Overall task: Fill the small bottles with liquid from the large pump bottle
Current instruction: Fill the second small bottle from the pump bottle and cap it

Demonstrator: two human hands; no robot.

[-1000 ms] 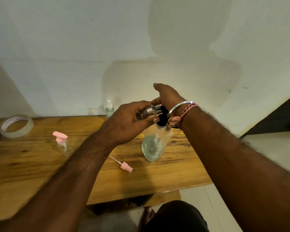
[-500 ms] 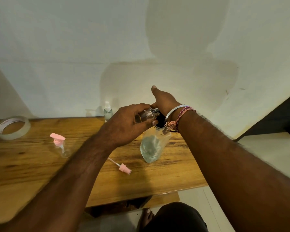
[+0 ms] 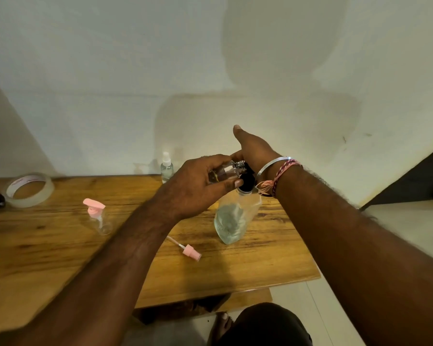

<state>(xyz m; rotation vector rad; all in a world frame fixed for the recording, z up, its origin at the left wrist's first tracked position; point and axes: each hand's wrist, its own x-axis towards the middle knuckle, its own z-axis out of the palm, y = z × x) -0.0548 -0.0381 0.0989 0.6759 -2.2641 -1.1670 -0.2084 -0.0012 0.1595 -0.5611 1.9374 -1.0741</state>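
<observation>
No text can be read; the tape roll (image 3: 29, 189) bears reddish print, too blurred.

Pump head (image 3: 246, 182) — hidden under right hand (image 3: 254, 152).

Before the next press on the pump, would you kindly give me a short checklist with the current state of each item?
1. Small bottle gripped in left hand: ok.
2. Its mouth lined up at the black pump head: cannot tell, fingers hide the spout.
3. Right hand resting on top of the pump: ok.
4. Large pump bottle upright on the table: not ok, it leans.
5. Liquid left in the large bottle: ok.
6. Loose pink spray cap away from the bottle's base: ok.
</observation>
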